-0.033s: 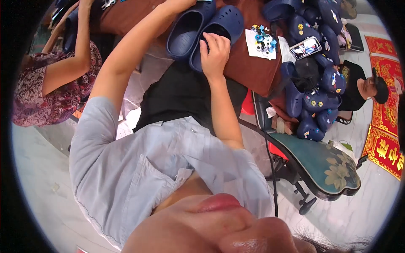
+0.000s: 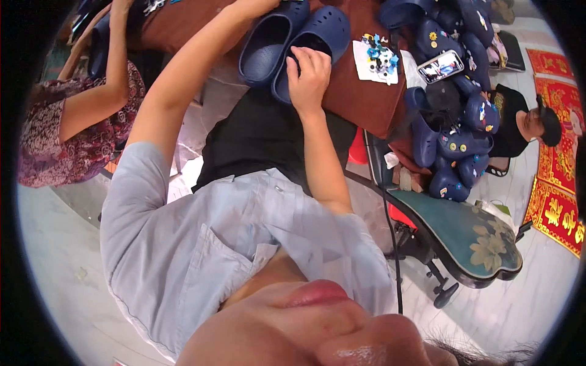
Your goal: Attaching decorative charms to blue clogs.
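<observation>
A pair of navy clogs lies on a brown cloth at the top middle. My right hand (image 2: 309, 76) rests over the foot opening of the right clog (image 2: 330, 29). Its fingers are loosely bent with the thumb apart, and nothing shows between them. My left arm reaches to the toe of the left clog (image 2: 261, 60). There my left hand (image 2: 264, 6) is cut by the top edge, its fingers hidden. A small light-coloured bit shows beside it. Right of the clogs, small blue, white and black charms (image 2: 382, 60) lie heaped on a white sheet.
Several charm-decorated navy clogs (image 2: 465, 144) are piled at the right, with a lit phone (image 2: 441, 66) among them. A green flowered chair (image 2: 467, 235) stands below, beside a black cable (image 2: 392, 244). One person (image 2: 91, 116) works at the left; another (image 2: 516, 125) is at the far right.
The clogs, charms and phone appear very slightly further left and up. My hands keep the same places on and beside the clogs.
</observation>
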A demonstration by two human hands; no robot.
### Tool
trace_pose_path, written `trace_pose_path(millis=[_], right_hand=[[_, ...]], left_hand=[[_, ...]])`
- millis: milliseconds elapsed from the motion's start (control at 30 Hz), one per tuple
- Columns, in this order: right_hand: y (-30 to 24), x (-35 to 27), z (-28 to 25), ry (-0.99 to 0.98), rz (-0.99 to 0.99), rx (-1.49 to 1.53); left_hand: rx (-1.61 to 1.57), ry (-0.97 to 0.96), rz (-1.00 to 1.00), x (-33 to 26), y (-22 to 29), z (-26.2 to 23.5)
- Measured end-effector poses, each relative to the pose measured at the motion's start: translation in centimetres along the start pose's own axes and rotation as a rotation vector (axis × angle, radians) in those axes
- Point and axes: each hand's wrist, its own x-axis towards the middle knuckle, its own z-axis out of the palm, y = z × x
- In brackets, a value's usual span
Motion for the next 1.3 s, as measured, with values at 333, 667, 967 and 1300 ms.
trace_pose_path(millis=[333,667,967,1300], right_hand=[[-0.7,-0.1,0.0,-0.039,0.021,0.004],[-0.8,-0.3,0.0,-0.015,-0.002,0.072],[-0.9,-0.3,0.4,-0.009,-0.018,0.091],[0.6,-0.7,-1.7,0.189,-0.027,0.171]], left_hand=[[0.260,-0.308,0.106,1.2,-0.3,-0.8],[0.472,-0.473,0.184,2.2,-0.4,-1.0],[0.416,-0.332,0.282,-0.4,-2.9,-0.7],[0.104,-0.074,-0.230,-0.1,4.0,-5.5]])
